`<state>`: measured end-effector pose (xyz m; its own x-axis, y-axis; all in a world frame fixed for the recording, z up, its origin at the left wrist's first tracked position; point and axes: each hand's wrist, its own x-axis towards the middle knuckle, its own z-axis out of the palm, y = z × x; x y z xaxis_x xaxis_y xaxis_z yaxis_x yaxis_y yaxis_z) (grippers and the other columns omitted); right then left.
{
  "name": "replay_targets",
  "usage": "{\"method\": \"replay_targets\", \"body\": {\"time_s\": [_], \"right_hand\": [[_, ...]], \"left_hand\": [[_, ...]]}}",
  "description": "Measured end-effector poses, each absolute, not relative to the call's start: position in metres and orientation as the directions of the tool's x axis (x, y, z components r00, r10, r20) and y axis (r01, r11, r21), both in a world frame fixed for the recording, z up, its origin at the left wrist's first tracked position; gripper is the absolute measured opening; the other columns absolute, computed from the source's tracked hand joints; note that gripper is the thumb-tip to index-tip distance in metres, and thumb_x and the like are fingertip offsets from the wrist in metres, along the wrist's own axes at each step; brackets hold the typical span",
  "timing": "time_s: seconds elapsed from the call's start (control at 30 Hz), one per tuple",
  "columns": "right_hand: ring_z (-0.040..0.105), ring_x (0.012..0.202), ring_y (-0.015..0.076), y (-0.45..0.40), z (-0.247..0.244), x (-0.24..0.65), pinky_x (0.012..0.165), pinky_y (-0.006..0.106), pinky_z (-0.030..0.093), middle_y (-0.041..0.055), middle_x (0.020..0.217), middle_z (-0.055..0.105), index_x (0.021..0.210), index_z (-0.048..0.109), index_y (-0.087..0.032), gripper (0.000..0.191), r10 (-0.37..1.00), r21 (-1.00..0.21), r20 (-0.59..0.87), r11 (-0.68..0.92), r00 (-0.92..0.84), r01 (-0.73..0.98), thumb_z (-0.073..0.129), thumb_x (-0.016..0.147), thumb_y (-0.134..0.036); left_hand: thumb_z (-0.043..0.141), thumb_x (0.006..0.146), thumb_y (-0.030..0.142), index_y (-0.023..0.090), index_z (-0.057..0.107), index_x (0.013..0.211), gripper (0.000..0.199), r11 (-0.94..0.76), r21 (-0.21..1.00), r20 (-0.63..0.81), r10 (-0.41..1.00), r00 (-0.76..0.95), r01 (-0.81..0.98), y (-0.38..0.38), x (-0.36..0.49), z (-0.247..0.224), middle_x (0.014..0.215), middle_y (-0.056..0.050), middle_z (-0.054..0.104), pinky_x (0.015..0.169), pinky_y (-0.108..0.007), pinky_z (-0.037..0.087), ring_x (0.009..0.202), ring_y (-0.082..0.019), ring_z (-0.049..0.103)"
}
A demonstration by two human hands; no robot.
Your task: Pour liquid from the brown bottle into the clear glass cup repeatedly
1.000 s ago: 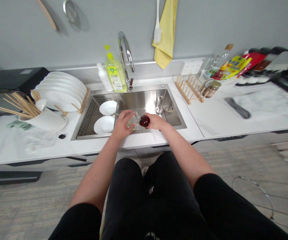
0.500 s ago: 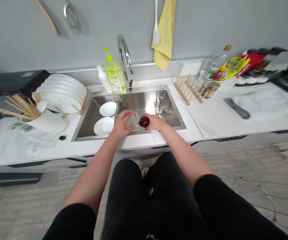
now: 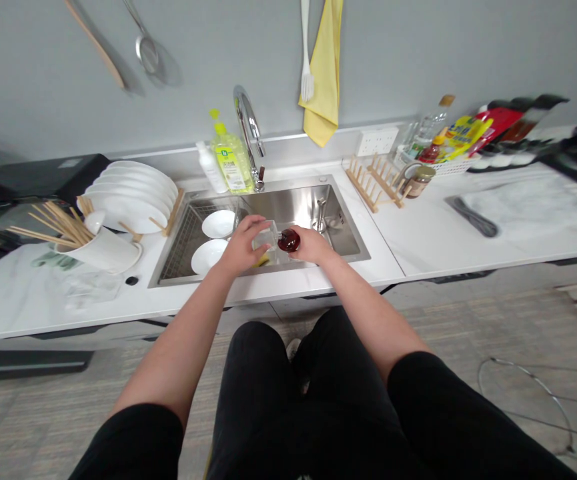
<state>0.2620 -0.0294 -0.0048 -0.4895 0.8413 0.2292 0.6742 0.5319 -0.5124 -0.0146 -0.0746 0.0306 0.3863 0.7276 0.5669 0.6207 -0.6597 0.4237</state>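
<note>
My left hand [image 3: 241,248] is curled around a clear glass vessel [image 3: 267,235], and my right hand [image 3: 309,244] is closed on a dark red rounded piece [image 3: 289,241] that meets the glass. I can't tell whether the two are joined or only touching. Both hands hold narrow and close together, above the front of the sink [image 3: 301,207]. A yellow scrap [image 3: 263,261], perhaps a sponge, shows beneath my left hand, but too little of it is visible to be sure.

Two white plates [image 3: 209,257] lie just left of my hands, beside a wire rack [image 3: 181,250]. The faucet [image 3: 248,120] and dish soap [image 3: 231,160] stand behind the sink.

The main risk is the glass slipping. If it's wet or soapy, which I can't see, a loose grip could let it drop onto the steel or the plates, where it might chip or break. A hard twist or pull between my hands could also send the red piece loose. Knocking the glass against the sink's front rim or the table [image 3: 363,277] could crack it too.
</note>
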Motion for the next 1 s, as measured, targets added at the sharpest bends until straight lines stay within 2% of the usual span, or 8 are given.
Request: {"method": "replay_targets", "body": {"time_s": [0.17, 0.4, 0.63, 1.0], "right_hand": [[0.079, 0.125, 0.0369, -0.033, -0.004, 0.263, 0.104, 0.044, 0.062, 0.008, 0.137, 0.083, 0.146, 0.068, -0.028, 0.072, 0.856, -0.519, 0.291, 0.517, -0.427, 0.681, 0.092, 0.078, -0.037], [0.079, 0.124, 0.0366, -0.039, 0.001, 0.265, 0.104, 0.044, 0.062, 0.0085, 0.136, 0.083, 0.147, 0.068, -0.026, 0.075, 0.858, -0.549, 0.317, 0.514, -0.404, 0.66, 0.094, 0.078, -0.037], [0.079, 0.125, 0.0367, -0.04, 0.003, 0.266, 0.106, 0.046, 0.062, 0.0094, 0.14, 0.082, 0.15, 0.066, -0.026, 0.078, 0.866, -0.557, 0.319, 0.5, -0.385, 0.663, 0.095, 0.078, -0.039], [0.079, 0.125, 0.0371, -0.04, 0.003, 0.267, 0.107, 0.046, 0.062, 0.0086, 0.14, 0.082, 0.152, 0.065, -0.027, 0.08, 0.866, -0.558, 0.318, 0.5, -0.386, 0.662, 0.095, 0.079, -0.04]], "left_hand": [[0.075, 0.1, 0.058, 0.028, 0.07, 0.152, 0.06, -0.656, 0.434, 0.547, 0.737, 0.398, 0.618, -0.067, -0.011, 0.049, 0.152, -0.016, 0.061, 0.126, -0.062, 0.052, 0.143, -0.036, 0.063], [0.077, 0.099, 0.06, 0.027, 0.073, 0.15, 0.061, -0.673, 0.411, 0.497, 0.731, 0.468, 0.614, -0.057, -0.008, 0.071, 0.15, -0.015, 0.062, 0.126, -0.06, 0.053, 0.141, -0.036, 0.064], [0.079, 0.098, 0.053, 0.026, 0.074, 0.149, 0.059, -0.693, 0.39, 0.505, 0.711, 0.489, 0.606, -0.054, -0.008, 0.076, 0.15, -0.015, 0.063, 0.126, -0.061, 0.053, 0.141, -0.037, 0.065], [0.081, 0.097, 0.052, 0.029, 0.074, 0.15, 0.058, -0.701, 0.402, 0.485, 0.708, 0.513, 0.588, -0.051, -0.008, 0.083, 0.15, -0.014, 0.063, 0.127, -0.062, 0.052, 0.142, -0.037, 0.064]]}}
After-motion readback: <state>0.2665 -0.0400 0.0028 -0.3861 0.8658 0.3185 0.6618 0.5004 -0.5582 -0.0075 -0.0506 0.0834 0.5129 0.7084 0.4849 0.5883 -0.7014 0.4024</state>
